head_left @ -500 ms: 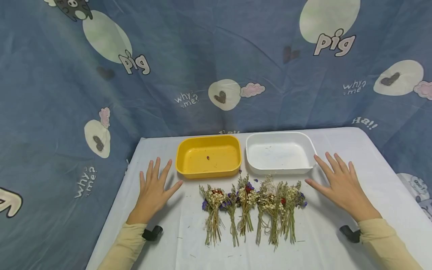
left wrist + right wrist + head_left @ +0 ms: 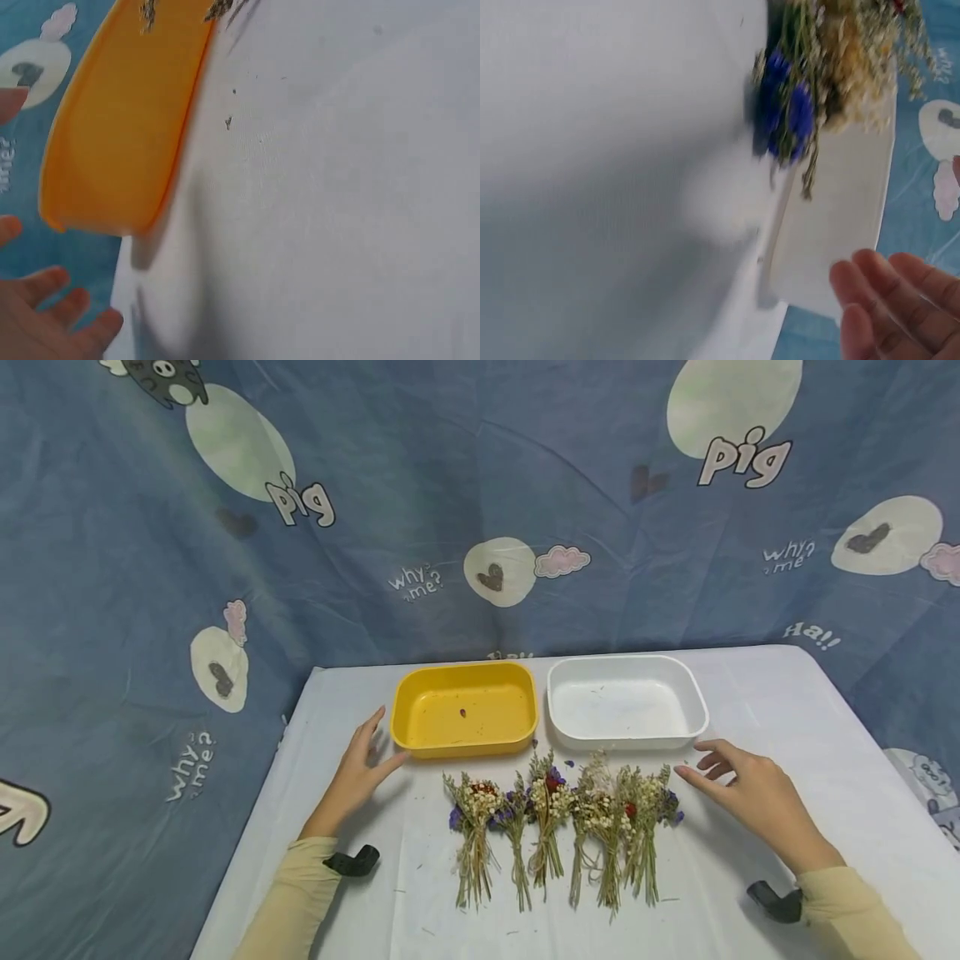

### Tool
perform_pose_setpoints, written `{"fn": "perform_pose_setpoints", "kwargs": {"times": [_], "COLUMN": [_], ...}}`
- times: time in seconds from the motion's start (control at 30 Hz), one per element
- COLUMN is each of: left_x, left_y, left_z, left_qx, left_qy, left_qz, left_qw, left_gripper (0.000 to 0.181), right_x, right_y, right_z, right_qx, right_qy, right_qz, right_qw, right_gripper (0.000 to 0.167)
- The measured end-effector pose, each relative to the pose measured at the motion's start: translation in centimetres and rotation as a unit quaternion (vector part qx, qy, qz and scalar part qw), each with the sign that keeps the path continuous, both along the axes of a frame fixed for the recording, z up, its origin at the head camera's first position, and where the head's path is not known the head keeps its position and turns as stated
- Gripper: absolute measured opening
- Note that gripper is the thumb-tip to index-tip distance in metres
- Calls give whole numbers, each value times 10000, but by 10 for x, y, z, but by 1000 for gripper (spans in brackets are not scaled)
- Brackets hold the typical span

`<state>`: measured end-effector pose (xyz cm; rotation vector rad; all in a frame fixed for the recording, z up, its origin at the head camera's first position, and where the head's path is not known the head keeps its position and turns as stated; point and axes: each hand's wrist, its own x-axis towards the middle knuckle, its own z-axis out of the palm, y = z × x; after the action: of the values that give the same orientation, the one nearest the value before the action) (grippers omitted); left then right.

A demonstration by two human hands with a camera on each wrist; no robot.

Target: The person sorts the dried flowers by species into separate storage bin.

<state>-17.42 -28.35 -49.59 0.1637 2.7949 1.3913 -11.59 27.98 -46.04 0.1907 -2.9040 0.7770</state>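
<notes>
My left hand point(image 2: 354, 782) hovers at the left of the yellow tray point(image 2: 480, 749), thumb pointing toward its near corner, holding nothing. On the other side, my right hand point(image 2: 757, 793) is near the front right corner of the white tray point(image 2: 630, 744), its fingers loosely bent and nothing in them. Several small bunches of dried flowers lie in a row between the hands, among them a leftmost bunch point(image 2: 475, 835) and a rightmost bunch point(image 2: 645, 835). Blue blossoms point(image 2: 787, 112) of a bunch show in the right wrist view, apart from the fingers.
A white cloth point(image 2: 442, 935) covers the table, with bits of stem and petal scattered on it. Behind and to the left hangs a blue patterned curtain point(image 2: 420, 468). A few crumbs lie inside the yellow tray. Each wrist bears a black camera strap.
Both hands were spread wide, palms down. Now the left hand has turned on its side with fingers closer together, and the right hand's fingers have bent inward. The trays and flowers have not moved.
</notes>
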Motion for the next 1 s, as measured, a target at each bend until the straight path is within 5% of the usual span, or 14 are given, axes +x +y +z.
{"fn": "perform_pose_setpoints", "kwargs": {"times": [0.27,0.73,1.0], "left_x": [-14,-24,-24], "left_y": [6,16,15], "left_z": [-10,-17,-23], "left_qx": [1396,1898,2081], "left_qy": [-44,-289,-306], "left_qz": [83,92,94], "left_qw": [9902,9814,9776], "left_gripper": [87,95,98], "right_x": [12,34,40], "right_y": [-13,-41,-55], "right_z": [-3,-13,-24], "right_qx": [-612,-1202,-1310], "right_qy": [-39,-623,-782], "right_qz": [89,948,1602], "right_qw": [9981,9862,9752], "right_gripper": [42,7,18]}}
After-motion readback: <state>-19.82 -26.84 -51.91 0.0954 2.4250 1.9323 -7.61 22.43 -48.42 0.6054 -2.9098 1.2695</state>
